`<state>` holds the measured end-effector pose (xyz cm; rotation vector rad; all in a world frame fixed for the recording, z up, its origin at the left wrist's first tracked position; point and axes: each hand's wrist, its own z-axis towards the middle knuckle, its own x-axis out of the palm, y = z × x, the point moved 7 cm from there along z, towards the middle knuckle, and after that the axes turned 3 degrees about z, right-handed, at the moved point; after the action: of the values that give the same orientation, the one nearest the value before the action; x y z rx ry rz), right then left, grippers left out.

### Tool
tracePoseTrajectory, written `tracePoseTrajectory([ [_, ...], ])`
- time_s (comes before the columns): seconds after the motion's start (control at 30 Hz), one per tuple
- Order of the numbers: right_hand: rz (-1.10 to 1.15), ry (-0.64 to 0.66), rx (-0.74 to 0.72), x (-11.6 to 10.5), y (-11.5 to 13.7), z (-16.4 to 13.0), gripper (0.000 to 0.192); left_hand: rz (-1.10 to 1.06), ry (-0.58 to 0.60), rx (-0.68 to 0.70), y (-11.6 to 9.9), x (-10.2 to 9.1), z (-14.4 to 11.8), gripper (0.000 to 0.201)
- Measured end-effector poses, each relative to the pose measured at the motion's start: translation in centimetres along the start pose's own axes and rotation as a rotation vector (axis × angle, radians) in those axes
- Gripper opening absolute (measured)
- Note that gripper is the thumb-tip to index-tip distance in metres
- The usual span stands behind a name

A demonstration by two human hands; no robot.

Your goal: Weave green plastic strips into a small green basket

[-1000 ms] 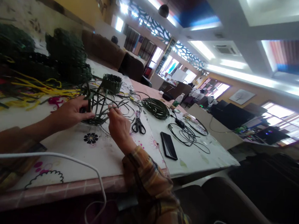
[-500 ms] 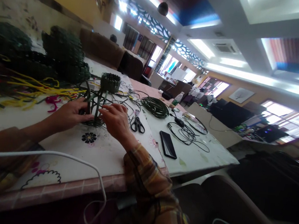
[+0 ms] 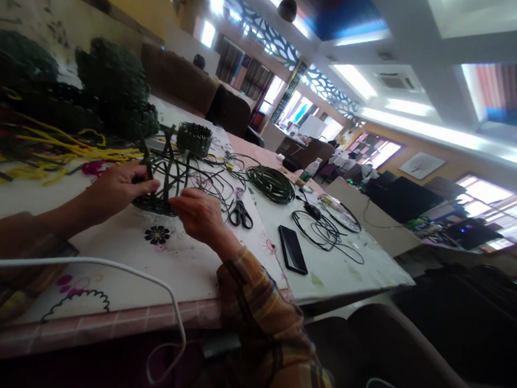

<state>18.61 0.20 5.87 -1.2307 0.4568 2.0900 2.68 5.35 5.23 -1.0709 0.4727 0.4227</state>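
Note:
Between my hands on the table is a partly woven basket of dark green strips, its loose strips sticking upward. My left hand grips the basket's left side, thumb in front, other fingers partly hidden behind the strips. On the right side, the fingers of my right hand are pinched on the basket's lower edge; which strip they hold is too small to make out. Just behind stands a round woven basket of the same green. Black-handled scissors lie to the right of my right hand.
Farther right are a coil of green strip, a black phone, tangled black cable and a bottle. Yellow strips and dark green woven stacks fill the left. A white cable crosses in front of me.
My right hand has moved down from the upright strips to the basket's lower edge, its fingers closing. The strips now lean and spread more. My left hand keeps its hold.

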Motion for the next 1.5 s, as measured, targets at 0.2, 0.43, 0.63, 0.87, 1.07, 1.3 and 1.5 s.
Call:
tracePoseTrajectory([
  [0.2,-0.148,-0.012,0.000,0.6,0.3,-0.1,0.042,-0.108,0.004,-0.113,0.3,-0.2,-0.3,0.038],
  [0.43,-0.192,-0.095,0.015,0.9,0.7,-0.3,0.045,-0.026,-0.034,-0.025,-0.5,-0.6,-0.3,0.037],
  [0.63,-0.217,-0.120,0.063,0.4,-0.5,-0.3,0.048,0.248,-0.391,0.279,-3.5,-2.7,-1.9,0.047],
  [0.87,-0.252,-0.080,0.041,0.6,-0.5,-0.3,0.046,0.212,-0.110,0.268,-3.9,1.2,-2.8,0.041],
  [1.07,-0.190,-0.109,0.004,0.7,0.0,-0.3,0.039,0.162,0.086,0.161,-2.2,3.1,-2.2,0.048],
  [1.3,0.185,-0.328,0.013,-0.8,-2.1,-0.5,0.025,-0.112,0.133,0.085,-2.1,1.8,-1.7,0.047],
  [1.5,0.244,-0.370,0.106,-2.2,-3.9,-0.9,0.022,-0.176,0.082,0.072,-1.9,0.5,-1.0,0.044],
])
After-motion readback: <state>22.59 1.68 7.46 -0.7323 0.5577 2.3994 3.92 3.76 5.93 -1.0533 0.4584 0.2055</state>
